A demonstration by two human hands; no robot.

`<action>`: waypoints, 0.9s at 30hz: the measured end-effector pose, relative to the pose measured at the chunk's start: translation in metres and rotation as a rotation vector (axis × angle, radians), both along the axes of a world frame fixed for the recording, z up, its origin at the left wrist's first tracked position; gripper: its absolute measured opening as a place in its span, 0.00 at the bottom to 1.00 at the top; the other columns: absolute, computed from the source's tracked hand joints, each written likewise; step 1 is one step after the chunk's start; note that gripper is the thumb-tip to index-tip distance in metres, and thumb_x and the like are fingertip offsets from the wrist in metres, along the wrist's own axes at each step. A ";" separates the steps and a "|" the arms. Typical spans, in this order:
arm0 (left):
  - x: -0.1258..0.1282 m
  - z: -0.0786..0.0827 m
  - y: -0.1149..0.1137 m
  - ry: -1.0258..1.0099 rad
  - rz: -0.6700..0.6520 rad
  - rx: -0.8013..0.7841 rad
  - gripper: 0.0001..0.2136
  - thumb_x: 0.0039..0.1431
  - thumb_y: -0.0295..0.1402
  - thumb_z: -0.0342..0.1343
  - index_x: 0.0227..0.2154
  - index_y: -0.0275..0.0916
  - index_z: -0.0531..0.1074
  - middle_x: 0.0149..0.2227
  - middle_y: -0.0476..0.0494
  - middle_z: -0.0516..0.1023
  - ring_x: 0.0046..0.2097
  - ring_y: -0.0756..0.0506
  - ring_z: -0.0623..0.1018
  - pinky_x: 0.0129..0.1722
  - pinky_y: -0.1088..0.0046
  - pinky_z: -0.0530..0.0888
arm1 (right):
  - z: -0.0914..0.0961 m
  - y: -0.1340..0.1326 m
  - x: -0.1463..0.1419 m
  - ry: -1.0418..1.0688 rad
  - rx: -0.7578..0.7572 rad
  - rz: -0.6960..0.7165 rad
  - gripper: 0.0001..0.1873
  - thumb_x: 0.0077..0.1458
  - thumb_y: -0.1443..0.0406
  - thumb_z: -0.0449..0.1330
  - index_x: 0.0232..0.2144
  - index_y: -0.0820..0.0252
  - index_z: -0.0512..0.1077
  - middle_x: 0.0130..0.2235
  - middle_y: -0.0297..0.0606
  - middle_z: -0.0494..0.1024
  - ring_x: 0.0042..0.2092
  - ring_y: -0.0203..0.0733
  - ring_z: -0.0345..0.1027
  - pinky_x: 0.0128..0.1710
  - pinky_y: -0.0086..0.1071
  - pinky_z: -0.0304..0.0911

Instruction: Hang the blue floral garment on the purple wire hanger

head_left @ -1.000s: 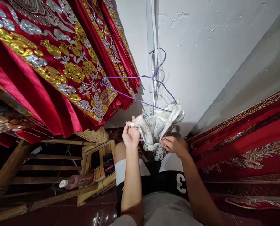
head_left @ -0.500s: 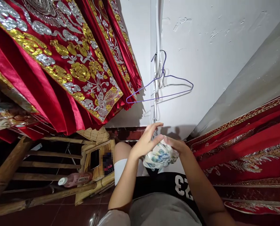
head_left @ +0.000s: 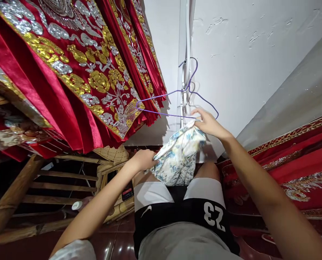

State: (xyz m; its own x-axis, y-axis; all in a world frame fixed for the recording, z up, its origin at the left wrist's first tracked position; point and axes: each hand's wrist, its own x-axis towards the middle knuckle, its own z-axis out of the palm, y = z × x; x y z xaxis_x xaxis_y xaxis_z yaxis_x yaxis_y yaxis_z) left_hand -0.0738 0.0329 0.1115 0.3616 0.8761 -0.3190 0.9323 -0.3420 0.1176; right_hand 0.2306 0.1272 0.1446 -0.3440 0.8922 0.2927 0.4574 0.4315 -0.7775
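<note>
A white floral cloth (head_left: 175, 155) with blue and yellow flowers is spread between my hands above my knees. It looks like a gathered garment, but its kind is unclear. My left hand (head_left: 144, 160) is closed on its left edge. Higher up, my right hand (head_left: 206, 122) pinches its upper right corner at the lower bar of a purple hanger (head_left: 161, 114). I cannot tell whether those fingers also grip the bar. The hanger hooks onto a white strap or cord (head_left: 187, 36) against the wall and tilts down to the right.
Red sequined garments (head_left: 101, 81) hang at the upper left, close to the hanger's left end. More red embroidered fabric (head_left: 293, 162) lines the right side. Left of my legs stands a bamboo chair (head_left: 66, 187), with a bottle (head_left: 78, 205) partly behind my left arm.
My hands have moved apart, left hand leftward and right hand up to the hanger. The bunched cloth is now opened out between them. The hanger has tilted.
</note>
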 end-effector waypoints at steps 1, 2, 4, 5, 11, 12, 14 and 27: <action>-0.002 0.007 0.001 0.056 0.021 0.008 0.11 0.62 0.37 0.54 0.31 0.39 0.79 0.37 0.32 0.84 0.41 0.33 0.83 0.38 0.65 0.72 | -0.007 0.009 -0.003 0.064 0.058 -0.081 0.18 0.51 0.69 0.56 0.45 0.58 0.74 0.39 0.38 0.78 0.34 0.40 0.67 0.34 0.31 0.62; -0.003 0.013 0.002 0.096 0.041 0.007 0.12 0.62 0.38 0.53 0.31 0.39 0.80 0.38 0.31 0.84 0.42 0.32 0.83 0.39 0.64 0.73 | -0.015 0.017 -0.004 0.104 0.083 -0.126 0.19 0.52 0.69 0.56 0.47 0.58 0.73 0.43 0.40 0.78 0.37 0.41 0.68 0.37 0.32 0.62; -0.004 0.022 0.002 0.127 0.063 0.018 0.13 0.64 0.38 0.52 0.34 0.39 0.81 0.40 0.30 0.84 0.45 0.31 0.83 0.44 0.59 0.74 | -0.031 0.028 -0.005 0.120 0.073 -0.135 0.18 0.53 0.68 0.55 0.46 0.57 0.73 0.45 0.41 0.78 0.41 0.43 0.69 0.40 0.33 0.62; -0.005 0.026 0.001 0.131 0.069 0.036 0.13 0.65 0.38 0.51 0.37 0.40 0.81 0.41 0.30 0.84 0.47 0.30 0.83 0.49 0.56 0.73 | -0.038 0.030 -0.004 0.114 0.057 -0.125 0.15 0.53 0.68 0.54 0.43 0.58 0.73 0.42 0.39 0.78 0.40 0.43 0.69 0.39 0.33 0.61; -0.014 0.030 0.005 0.022 0.063 0.263 0.15 0.66 0.35 0.50 0.47 0.33 0.75 0.58 0.23 0.76 0.61 0.29 0.75 0.64 0.47 0.65 | -0.042 0.002 0.028 0.094 0.116 -0.203 0.05 0.48 0.68 0.50 0.23 0.57 0.63 0.24 0.30 0.64 0.29 0.37 0.56 0.30 0.30 0.50; -0.016 0.032 0.007 -0.036 0.052 0.325 0.14 0.65 0.35 0.50 0.46 0.33 0.75 0.61 0.23 0.73 0.63 0.29 0.73 0.65 0.47 0.65 | -0.036 -0.005 0.035 0.091 0.127 -0.227 0.05 0.47 0.68 0.50 0.21 0.57 0.61 0.23 0.30 0.62 0.29 0.36 0.55 0.29 0.30 0.49; -0.016 0.038 0.012 -0.149 0.024 0.452 0.11 0.64 0.35 0.51 0.42 0.35 0.74 0.65 0.24 0.69 0.68 0.29 0.67 0.67 0.46 0.63 | -0.024 -0.018 0.045 0.064 0.144 -0.257 0.05 0.46 0.67 0.51 0.20 0.57 0.60 0.22 0.30 0.59 0.29 0.36 0.54 0.29 0.30 0.47; 0.038 0.073 0.074 -0.620 -0.079 0.778 0.07 0.65 0.36 0.47 0.32 0.41 0.62 0.32 0.43 0.75 0.34 0.44 0.74 0.38 0.65 0.72 | -0.009 -0.065 0.034 0.057 0.089 -0.259 0.20 0.44 0.70 0.52 0.41 0.57 0.74 0.25 0.29 0.69 0.28 0.38 0.58 0.29 0.31 0.53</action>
